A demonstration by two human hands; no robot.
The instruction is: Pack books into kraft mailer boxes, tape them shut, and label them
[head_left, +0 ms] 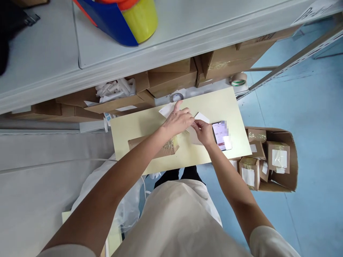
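My left hand [178, 119] and my right hand [205, 132] meet over the pale yellow board [235, 110]. Their fingertips are pinched together at one spot, and whatever lies between them is too small to make out. The left thumb points up, away from the fingers. Just behind the right fingers shows a white piece of paper [202, 117]. Another white sheet [165, 110] lies beyond the left hand. Beneath the hands is a flat light-brown piece [195, 138], partly covered. A taped cardboard box [139, 142] sits under my left forearm.
A phone [222, 135] showing a timer lies right of my right hand. Tape rolls [177, 96] and open cartons [171, 84] stand behind the board, below a grey shelf [187, 28]. On the floor at right, a large carton [293, 160] holds several small boxes.
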